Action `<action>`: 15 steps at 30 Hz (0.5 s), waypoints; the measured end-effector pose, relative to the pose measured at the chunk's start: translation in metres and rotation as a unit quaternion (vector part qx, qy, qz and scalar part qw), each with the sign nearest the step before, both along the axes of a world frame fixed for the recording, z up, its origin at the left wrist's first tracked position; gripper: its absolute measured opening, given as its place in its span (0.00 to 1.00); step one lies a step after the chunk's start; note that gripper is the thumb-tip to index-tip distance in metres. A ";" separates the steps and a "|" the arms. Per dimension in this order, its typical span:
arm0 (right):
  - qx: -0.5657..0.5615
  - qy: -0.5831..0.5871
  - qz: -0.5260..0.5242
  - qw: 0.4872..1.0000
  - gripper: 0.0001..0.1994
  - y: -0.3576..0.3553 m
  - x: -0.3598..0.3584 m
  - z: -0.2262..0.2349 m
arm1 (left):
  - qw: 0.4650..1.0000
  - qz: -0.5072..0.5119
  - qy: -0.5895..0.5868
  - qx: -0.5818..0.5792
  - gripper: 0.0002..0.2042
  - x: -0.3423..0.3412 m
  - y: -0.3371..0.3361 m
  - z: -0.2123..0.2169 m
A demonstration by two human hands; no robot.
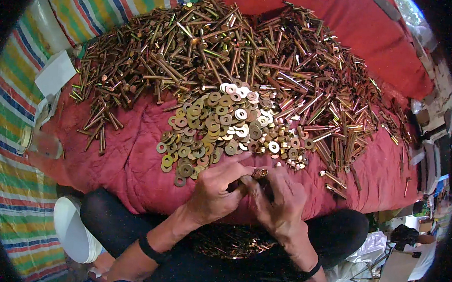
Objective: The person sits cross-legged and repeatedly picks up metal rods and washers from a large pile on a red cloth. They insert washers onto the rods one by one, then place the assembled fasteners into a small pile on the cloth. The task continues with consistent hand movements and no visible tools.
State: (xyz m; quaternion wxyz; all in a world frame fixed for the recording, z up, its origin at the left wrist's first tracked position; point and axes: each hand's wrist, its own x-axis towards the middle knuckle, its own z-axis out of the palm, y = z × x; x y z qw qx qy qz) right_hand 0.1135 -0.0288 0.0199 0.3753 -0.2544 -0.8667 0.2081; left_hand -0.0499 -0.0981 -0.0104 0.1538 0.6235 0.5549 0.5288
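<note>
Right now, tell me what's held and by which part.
A coppery fastener, held where the left hand and right hand meet; one end shows, the grip hides the rest.

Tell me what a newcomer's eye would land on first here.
Most likely the huge heap of brassy bolts sprawling across the far side of the red cloth. Next, the pile of flat washers just in front of it. Closer in, the left hand and right hand meet at a small metal piece.

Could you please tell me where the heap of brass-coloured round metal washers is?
In the head view, the washers lie near the centre on the red quilted cloth, between the left hand and the bronze-coloured metal bolts.
</note>
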 end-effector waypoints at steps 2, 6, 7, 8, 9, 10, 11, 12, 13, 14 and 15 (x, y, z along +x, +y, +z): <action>0.033 -0.009 0.007 0.999 0.12 -0.001 -0.002 -0.001 | 1.000 -0.001 -0.002 0.005 0.15 -0.001 0.000 -0.001; 0.056 -0.024 0.015 0.998 0.13 -0.003 -0.001 -0.005 | 1.000 -0.006 0.000 0.029 0.13 -0.001 0.001 -0.003; 0.058 -0.022 0.013 0.998 0.13 -0.003 0.000 -0.006 | 0.999 -0.007 0.002 0.033 0.13 -0.001 0.001 -0.004; 0.055 -0.021 0.016 0.998 0.14 -0.003 0.002 -0.008 | 1.000 -0.012 0.006 0.028 0.13 -0.001 0.001 -0.005; 0.046 -0.015 0.020 0.999 0.14 -0.003 0.003 -0.010 | 1.000 -0.015 0.011 0.021 0.13 -0.001 0.001 -0.006; 0.052 -0.023 0.021 0.998 0.14 -0.004 0.004 -0.013 | 1.000 -0.019 0.016 0.015 0.14 -0.002 0.001 -0.006; 0.050 -0.026 0.023 0.998 0.14 -0.004 0.004 -0.015 | 0.999 -0.018 0.034 0.012 0.14 -0.001 0.001 -0.007; 0.039 -0.034 0.032 0.998 0.14 -0.003 0.005 -0.018 | 0.998 -0.016 0.052 0.011 0.14 -0.001 0.002 -0.007; 0.031 -0.025 0.023 0.999 0.14 -0.004 0.006 -0.019 | 0.997 -0.019 0.072 0.018 0.14 -0.001 0.002 -0.007; 0.010 -0.019 0.022 1.000 0.13 -0.003 0.007 -0.021 | 0.995 -0.012 0.097 0.024 0.12 -0.003 0.004 -0.006; -0.018 -0.015 0.017 1.000 0.13 -0.003 0.009 -0.021 | 0.992 -0.016 0.119 0.031 0.11 -0.003 0.003 -0.005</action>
